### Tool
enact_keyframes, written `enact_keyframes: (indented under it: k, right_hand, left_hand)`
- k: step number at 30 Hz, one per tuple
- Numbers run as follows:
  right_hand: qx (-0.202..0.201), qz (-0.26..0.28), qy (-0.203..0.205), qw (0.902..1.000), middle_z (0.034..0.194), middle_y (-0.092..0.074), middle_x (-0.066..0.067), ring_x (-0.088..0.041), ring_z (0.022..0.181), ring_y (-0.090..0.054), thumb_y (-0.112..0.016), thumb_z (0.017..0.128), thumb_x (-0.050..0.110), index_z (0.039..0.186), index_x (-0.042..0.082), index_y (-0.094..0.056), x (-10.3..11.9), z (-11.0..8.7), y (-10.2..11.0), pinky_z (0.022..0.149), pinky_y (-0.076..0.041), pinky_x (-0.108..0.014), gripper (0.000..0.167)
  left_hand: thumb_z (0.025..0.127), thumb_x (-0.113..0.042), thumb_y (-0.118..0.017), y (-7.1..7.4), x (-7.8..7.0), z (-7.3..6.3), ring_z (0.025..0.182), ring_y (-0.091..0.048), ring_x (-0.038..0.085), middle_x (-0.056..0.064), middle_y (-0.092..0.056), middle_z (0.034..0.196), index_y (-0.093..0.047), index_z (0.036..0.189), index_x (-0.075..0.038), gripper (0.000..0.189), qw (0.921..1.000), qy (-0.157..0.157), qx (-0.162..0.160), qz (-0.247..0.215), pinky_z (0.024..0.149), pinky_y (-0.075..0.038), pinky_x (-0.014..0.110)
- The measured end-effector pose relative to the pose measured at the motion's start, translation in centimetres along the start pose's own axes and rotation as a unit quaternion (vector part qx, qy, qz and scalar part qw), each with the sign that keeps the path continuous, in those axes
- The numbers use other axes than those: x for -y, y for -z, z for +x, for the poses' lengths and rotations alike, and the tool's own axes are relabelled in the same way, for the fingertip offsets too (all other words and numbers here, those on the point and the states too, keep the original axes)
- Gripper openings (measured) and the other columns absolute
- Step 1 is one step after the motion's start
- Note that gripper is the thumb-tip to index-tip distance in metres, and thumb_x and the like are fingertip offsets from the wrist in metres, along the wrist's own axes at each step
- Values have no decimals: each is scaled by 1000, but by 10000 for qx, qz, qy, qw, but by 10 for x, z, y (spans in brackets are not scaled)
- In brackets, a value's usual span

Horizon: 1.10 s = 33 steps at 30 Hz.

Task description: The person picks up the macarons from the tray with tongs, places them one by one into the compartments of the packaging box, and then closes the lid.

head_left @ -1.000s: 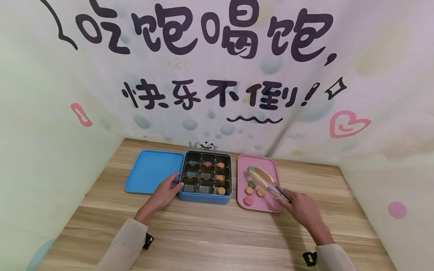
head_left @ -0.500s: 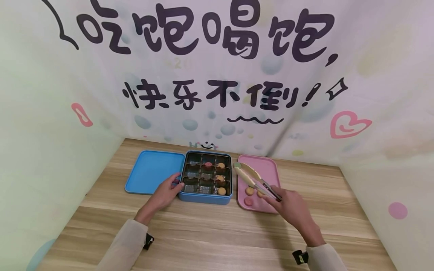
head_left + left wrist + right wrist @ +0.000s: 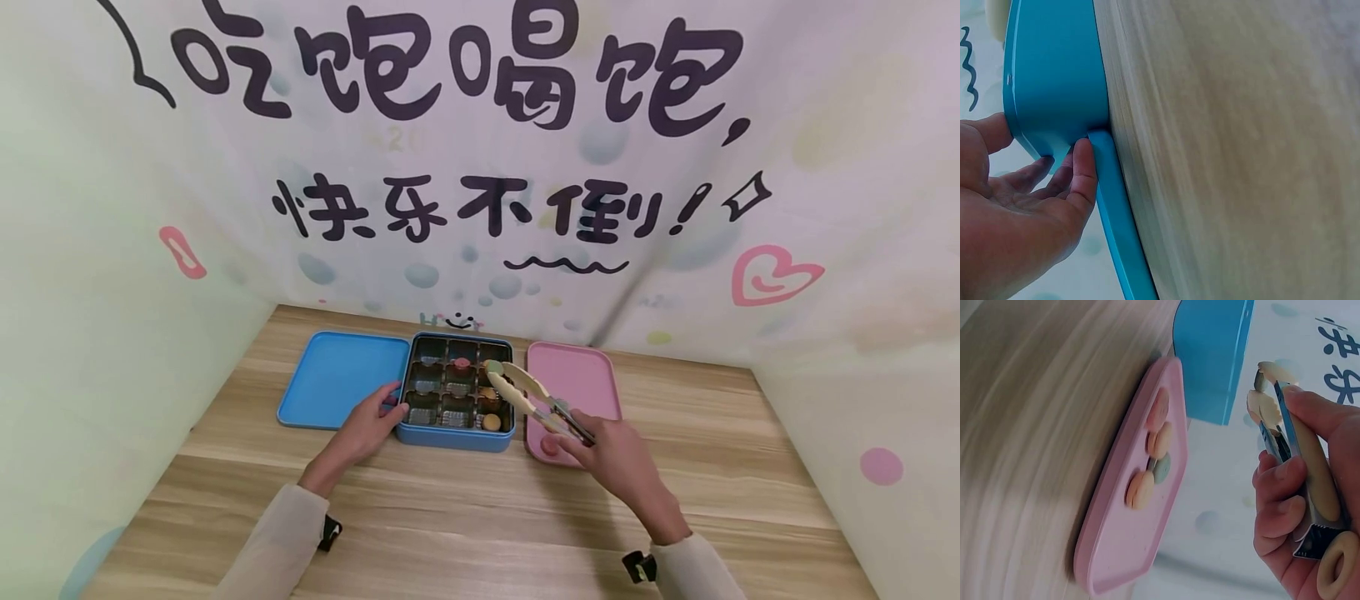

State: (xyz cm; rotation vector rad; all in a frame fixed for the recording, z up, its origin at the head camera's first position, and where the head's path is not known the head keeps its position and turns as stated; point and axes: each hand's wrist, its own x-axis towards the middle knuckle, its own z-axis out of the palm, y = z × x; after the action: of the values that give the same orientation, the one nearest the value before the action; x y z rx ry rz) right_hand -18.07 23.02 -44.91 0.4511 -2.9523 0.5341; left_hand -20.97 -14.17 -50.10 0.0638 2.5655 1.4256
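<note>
In the head view, my right hand (image 3: 618, 457) grips tongs (image 3: 517, 398) with cream tips, which pinch a green macaron (image 3: 492, 367) above the right column of the blue box (image 3: 453, 439). The box's dark divided insert has a pink macaron (image 3: 462, 363) in its back middle compartment and a yellow one (image 3: 491, 422) at the front right. Another light-coloured macaron (image 3: 487, 393) is partly hidden by the tongs. My left hand (image 3: 367, 429) holds the box at its left front corner, thumb at the rim and fingers against the side wall (image 3: 1054, 75).
Right of the box lies a pink tray (image 3: 1129, 550) bearing a pink macaron (image 3: 1157, 409), two yellow macarons (image 3: 1141, 489) and a green macaron (image 3: 1162, 469). A blue lid (image 3: 341, 379) lies left of the box. A printed cloth wall (image 3: 465, 283) rises behind the wooden table (image 3: 450, 517).
My right hand and the tongs have moved left from the pink tray to over the box, carrying the green macaron lifted from the tray's back. My left hand has stayed at the box.
</note>
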Motion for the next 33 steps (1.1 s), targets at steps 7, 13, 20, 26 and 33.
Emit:
enact_keyframes:
  k: [7,13,20,26,33]
  right_hand:
    - [95,67,4,9999,68,-53,4,-12,61,-46,-77,86,38,130,12,-68,12,2,-6,58,-39,-28,51]
    - [63,-49,-8,10000,69,-55,5,-13,61,-47,-77,86,39,123,15,-72,19,3,-11,57,-39,-29,44]
    - [239,99,-160,9995,60,-47,7,-13,56,-44,-74,87,45,117,18,-72,27,6,-14,53,-36,-29,40]
    - [378,137,-164,9991,61,-43,6,-12,54,-41,-72,88,45,115,17,-71,31,9,-17,52,-33,-28,39]
    - [337,-32,-96,9994,61,-44,6,-13,56,-42,-74,88,44,116,17,-72,31,9,-20,52,-34,-29,39]
  left_hand:
    - [106,-25,-48,0,-1,0,127,-50,45,28,-47,143,-30,154,-1,57,10000,-26,8,-3,100,-45,56]
    - [106,-25,-47,0,-2,-1,127,-50,45,28,-46,142,-30,154,-1,57,10000,-27,19,-20,100,-45,56]
    - [106,-26,-47,0,0,0,127,-50,45,28,-46,142,-29,154,-1,57,10000,-24,19,-35,100,-44,56]
    - [106,-25,-47,0,1,-1,128,-50,45,28,-46,143,-29,154,-1,57,10000,-42,14,-41,101,-44,57]
    - [106,-26,-48,0,2,0,127,-51,44,28,-47,142,-30,154,-1,57,10000,-41,8,-30,101,-44,56]
